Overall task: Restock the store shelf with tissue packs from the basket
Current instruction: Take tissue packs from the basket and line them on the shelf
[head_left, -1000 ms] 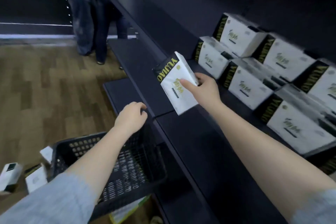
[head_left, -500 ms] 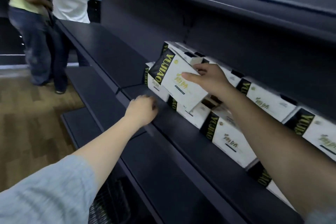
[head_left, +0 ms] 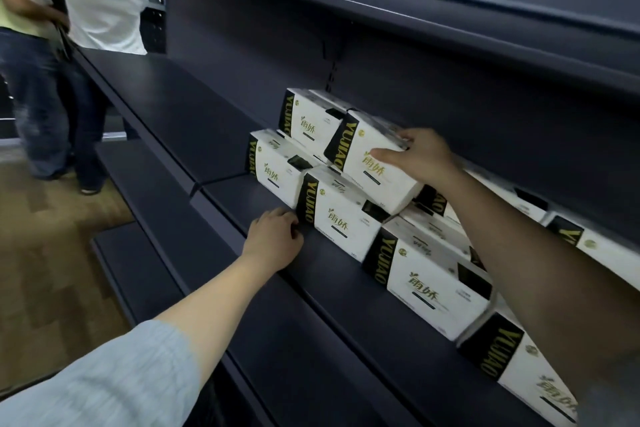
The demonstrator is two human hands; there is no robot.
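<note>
My right hand (head_left: 420,158) grips a white tissue pack with a black YUJIAO end (head_left: 367,158), tilted and resting on the upper layer of packs. A front row of like packs (head_left: 429,282) runs along the dark shelf (head_left: 225,135), with a second layer behind, whose leftmost pack (head_left: 310,120) sits beside the held one. My left hand (head_left: 273,241) is curled shut at the shelf's front lip, just left of a lower pack (head_left: 341,210), holding nothing. The basket is out of view.
Two people (head_left: 76,10) stand at the far left end of the aisle beside the shelving. An upper shelf (head_left: 415,7) overhangs the stacked packs. A lower shelf (head_left: 145,191) juts out beneath. Wooden floor (head_left: 41,253) lies to the left.
My right hand has carried the pack from over the shelf's front edge up and back onto the second layer. My left hand has moved from the basket to the shelf lip. The camera has tilted up.
</note>
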